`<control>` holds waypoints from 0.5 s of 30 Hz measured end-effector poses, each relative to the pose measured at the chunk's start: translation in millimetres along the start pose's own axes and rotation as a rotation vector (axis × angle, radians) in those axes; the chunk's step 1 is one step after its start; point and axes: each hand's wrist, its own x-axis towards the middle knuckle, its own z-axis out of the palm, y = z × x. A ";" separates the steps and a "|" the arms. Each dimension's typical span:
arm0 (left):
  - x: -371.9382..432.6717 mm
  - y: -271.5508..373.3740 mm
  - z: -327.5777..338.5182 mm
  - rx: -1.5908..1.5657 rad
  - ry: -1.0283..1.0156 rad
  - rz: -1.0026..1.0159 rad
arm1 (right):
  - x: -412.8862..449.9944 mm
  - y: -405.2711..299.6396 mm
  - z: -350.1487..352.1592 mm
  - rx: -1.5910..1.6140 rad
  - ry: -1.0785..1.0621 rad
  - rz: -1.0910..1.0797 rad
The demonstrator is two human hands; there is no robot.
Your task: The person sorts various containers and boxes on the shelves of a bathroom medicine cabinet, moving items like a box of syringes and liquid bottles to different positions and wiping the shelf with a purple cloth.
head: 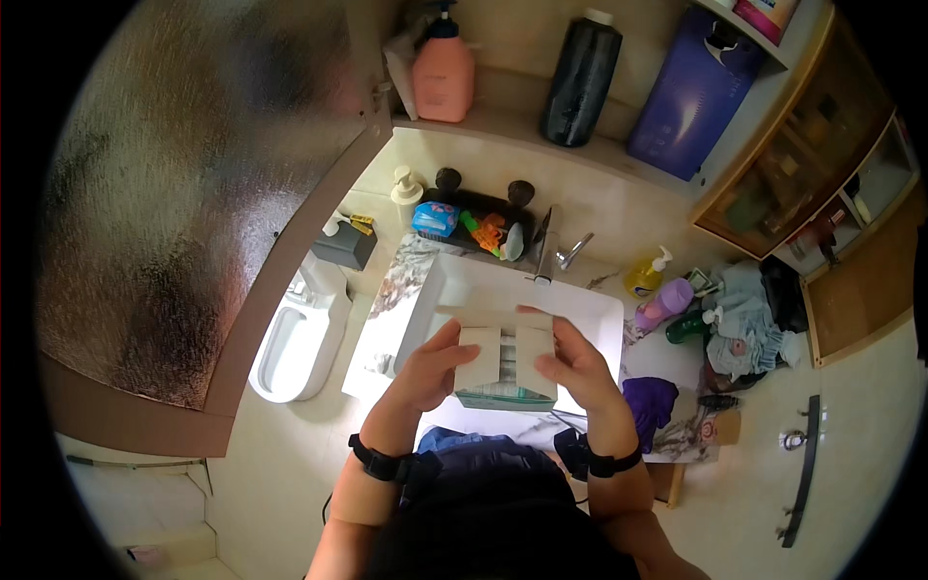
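A white cardboard box (pixel 506 397) with greenish sides is held between my two hands over the front of the white washbasin (pixel 428 301). Its top flaps are folded inward, with a narrow gap between them through which something pale shows. My left hand (pixel 433 368) grips the left side, thumb lying on the left flap. On the right side, my right hand (pixel 582 366) holds it with the thumb on the other flap. A further flap stands up at the far edge. Behind the box rises a chrome faucet (pixel 549 246).
An opened cabinet door with textured glass (pixel 167 203) fills the left. Overhead, a shelf holds a pink pump bottle (pixel 444 78), a dark bottle (pixel 582 80) and a blue box (pixel 692 94). Several bottles, crumpled clothes (pixel 747 319) and a purple cloth (pixel 649 409) occupy the counter's right side.
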 end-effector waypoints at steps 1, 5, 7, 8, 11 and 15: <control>0.9 -0.2 -0.8 0.010 0.027 0.000 | -0.6 -0.3 -0.3 -0.002 -0.003 0.005; 0.7 -6.6 -15.6 -0.033 0.085 0.027 | -1.0 0.6 2.6 -0.121 -0.038 -0.200; 2.7 -1.5 -11.5 -0.050 0.086 0.005 | -0.9 6.7 2.5 -0.146 0.020 -0.223; 4.2 0.0 -9.8 -0.065 0.087 -0.017 | 1.7 15.9 1.3 -0.002 0.156 -0.205; 4.8 -0.6 -8.5 -0.198 -0.027 0.069 | 9.1 23.5 2.4 0.407 0.372 -0.118; 17.2 -9.3 7.2 1.299 0.115 0.198 | 19.0 24.1 13.2 0.697 0.484 -0.136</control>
